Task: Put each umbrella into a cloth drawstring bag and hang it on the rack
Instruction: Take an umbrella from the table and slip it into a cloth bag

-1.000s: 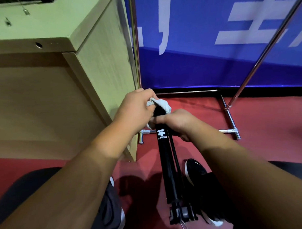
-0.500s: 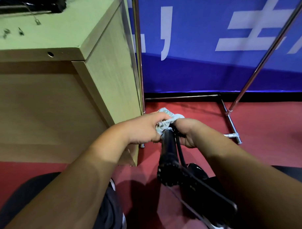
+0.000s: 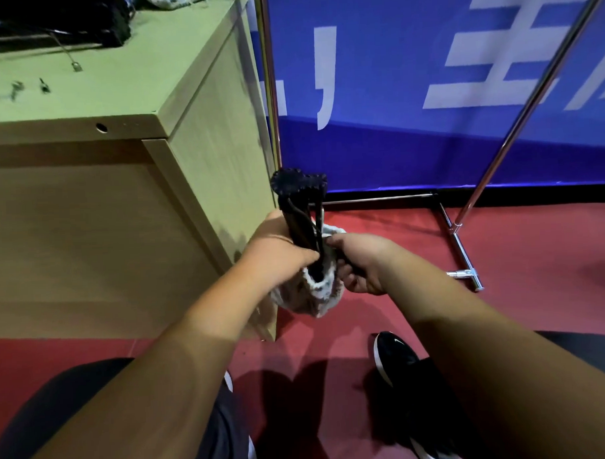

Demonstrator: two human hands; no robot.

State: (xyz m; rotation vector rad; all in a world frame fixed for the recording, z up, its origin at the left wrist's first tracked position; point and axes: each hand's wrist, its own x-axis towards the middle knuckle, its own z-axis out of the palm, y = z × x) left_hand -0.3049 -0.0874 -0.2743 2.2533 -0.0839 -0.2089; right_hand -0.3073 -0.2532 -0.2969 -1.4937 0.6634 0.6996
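A folded black umbrella (image 3: 298,209) stands upright in front of me, its upper end sticking out of a pale patterned cloth drawstring bag (image 3: 315,294). The umbrella's lower part is hidden inside the bunched bag. My left hand (image 3: 278,254) grips the bag's left rim against the umbrella. My right hand (image 3: 359,261) pinches the bag's right rim beside the shaft. The chrome rack (image 3: 461,237) stands to the right, with an upright pole by the cabinet and a slanted pole further right.
A light wooden cabinet (image 3: 128,187) fills the left, with dark items, another pale patterned cloth and small metal bits on top. A blue banner (image 3: 409,88) closes the back. My black shoe (image 3: 394,356) rests on the red floor (image 3: 536,272).
The umbrella has been turned from pointing down toward the floor to standing upright, and the bag now hangs bunched around its lower end between both hands, which have lifted slightly.
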